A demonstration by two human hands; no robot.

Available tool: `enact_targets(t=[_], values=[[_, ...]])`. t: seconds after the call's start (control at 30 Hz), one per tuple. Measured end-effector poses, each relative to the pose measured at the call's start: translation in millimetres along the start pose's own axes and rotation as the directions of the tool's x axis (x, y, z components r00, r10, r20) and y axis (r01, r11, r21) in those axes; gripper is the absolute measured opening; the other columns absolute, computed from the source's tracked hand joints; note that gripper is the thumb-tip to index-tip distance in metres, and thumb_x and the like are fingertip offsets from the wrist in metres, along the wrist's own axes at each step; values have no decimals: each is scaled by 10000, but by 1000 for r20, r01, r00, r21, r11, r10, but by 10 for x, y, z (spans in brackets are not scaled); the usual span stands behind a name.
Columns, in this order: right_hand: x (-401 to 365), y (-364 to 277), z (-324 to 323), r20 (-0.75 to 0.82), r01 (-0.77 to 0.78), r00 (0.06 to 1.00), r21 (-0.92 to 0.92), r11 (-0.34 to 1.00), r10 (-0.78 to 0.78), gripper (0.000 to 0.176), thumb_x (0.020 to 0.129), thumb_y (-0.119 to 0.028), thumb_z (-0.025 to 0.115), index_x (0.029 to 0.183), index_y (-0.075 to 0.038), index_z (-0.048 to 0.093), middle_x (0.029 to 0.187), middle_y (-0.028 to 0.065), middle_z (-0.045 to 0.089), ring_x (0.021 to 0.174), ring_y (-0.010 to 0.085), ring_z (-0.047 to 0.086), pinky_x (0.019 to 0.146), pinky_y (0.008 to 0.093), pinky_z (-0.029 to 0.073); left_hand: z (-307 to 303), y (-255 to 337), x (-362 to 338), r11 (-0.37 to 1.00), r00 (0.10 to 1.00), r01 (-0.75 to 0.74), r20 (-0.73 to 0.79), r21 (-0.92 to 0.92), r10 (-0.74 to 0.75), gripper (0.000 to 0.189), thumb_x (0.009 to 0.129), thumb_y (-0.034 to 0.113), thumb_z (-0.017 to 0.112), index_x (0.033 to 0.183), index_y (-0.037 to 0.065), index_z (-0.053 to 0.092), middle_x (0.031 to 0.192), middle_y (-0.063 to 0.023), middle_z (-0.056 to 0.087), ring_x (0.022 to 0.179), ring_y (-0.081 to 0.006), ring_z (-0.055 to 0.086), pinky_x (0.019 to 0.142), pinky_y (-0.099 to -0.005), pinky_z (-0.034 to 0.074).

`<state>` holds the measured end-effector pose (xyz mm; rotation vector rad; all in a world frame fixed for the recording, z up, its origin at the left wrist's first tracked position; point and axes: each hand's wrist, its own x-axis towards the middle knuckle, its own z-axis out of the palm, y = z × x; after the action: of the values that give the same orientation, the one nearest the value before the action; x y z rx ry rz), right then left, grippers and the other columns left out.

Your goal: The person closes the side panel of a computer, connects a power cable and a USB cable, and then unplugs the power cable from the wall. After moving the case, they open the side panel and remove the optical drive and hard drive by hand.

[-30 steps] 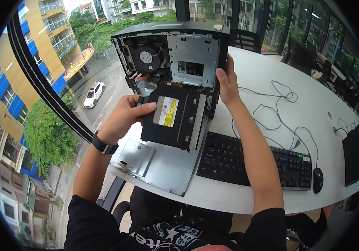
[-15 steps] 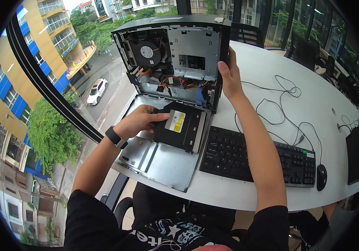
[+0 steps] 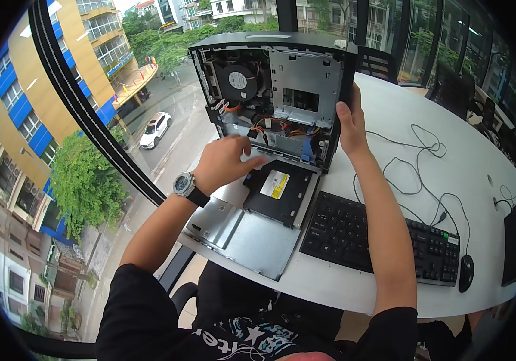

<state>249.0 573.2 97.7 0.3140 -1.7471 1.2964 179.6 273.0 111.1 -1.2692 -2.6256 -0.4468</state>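
Table: white, curved-edge top (image 3: 384, 108), bearing all the equipment.
Case: black computer case with an open side (image 3: 282, 75), upright, its inside turned toward the person; right hand likely there to steady it.
Panel: flat silver sheet-metal panel (image 3: 258, 243), laid before the case, serving as a rest for the drive.
Keyboard: black, full-length (image 3: 342, 231), beside the panel, under the right forearm.
Drive: thin black optical drive with white-and-yellow label (image 3: 276, 186), lying label up on the panel, near the case opening.
Right hand: (image 3: 352, 129) closed on the case's right edge, thumb on the near side.
Left hand: (image 3: 222, 162) open, loosely curled, gripping nothing visible; thumb near the drive's corner, contact unclear.
Obscured: right fingertips behind the case; keyboard middle under the forearm; wiring joints too small to read.
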Motion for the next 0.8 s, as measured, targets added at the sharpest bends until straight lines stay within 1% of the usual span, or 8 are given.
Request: enact_targets(t=[0.03,0.1,0.17,0.23,0.3,0.47,0.7,0.8], values=[[1,-2,-1,-6,5,1000,-3,1000,-5,865,979,-554,605,1553,11,288,1369,192,561,1289,259,519,1133,353,359,10,-37,57,1000,1000,-1,-5,1,1,541,894,612,697,928,72,720,886,-129,704,813,-322,711,717,-414,543],[1,0,-12,-2,-1,1000,-9,1000,1,862,979,-553,603,1553,10,290,1372,189,558,1287,257,519,1134,353,356,-1,-116,192,988,875,-125,-460,91,153,462,933,529,678,1042,82,711,1069,-139,686,842,-341,704,753,-447,554],[-5,0,-6,8,-9,1000,-13,1000,9,859,980,-551,601,1553,9,292,1375,186,556,1284,256,519,1135,353,354,-63,-207,297,983,870,-120,-463,136,170,427,943,460,680,1133,79,698,1158,-139,660,884,-359,699,791,-462,558],[1,-6,-5,2,-8,1000,-9,1000,8,859,981,-551,602,1555,7,292,1383,184,549,1285,251,515,1139,353,349,-102,-261,391,998,973,1,-231,70,15,414,928,434,707,1153,86,705,1148,-125,670,923,-364,699,807,-448,561],[4,-5,-12,7,-10,1000,-4,1000,10,862,980,-550,604,1556,8,290,1395,187,542,1299,255,509,1144,355,344,-117,-270,449,998,978,27,-207,50,-16,374,922,414,718,1097,83,718,1146,-116,676,940,-365,699,809,-441,560],[5,-6,-14,8,5,1000,11,1000,-5,868,977,-544,612,1557,13,287,1426,194,525,1345,269,487,1160,361,331,-56,-414,414,985,955,-159,-243,63,170,302,911,379,733,893,77,734,1009,-99,683,845,-342,696,756,-448,555],[4,3,-22,13,-18,1000,20,1000,18,890,969,-564,622,1557,13,284,1423,195,528,1337,268,493,1153,359,339,-288,-333,136,994,993,-98,-66,57,102,332,896,361,775,768,57,737,1101,-98,689,837,-303,704,743,-398,546],[-18,16,-23,15,-32,999,11,999,31,898,968,-575,622,1558,11,282,1409,191,537,1319,261,502,1144,354,346,-472,-212,12,957,928,-283,-235,59,289,321,887,367,793,796,60,767,1164,-90,692,818,-261,712,714,-381,548]])
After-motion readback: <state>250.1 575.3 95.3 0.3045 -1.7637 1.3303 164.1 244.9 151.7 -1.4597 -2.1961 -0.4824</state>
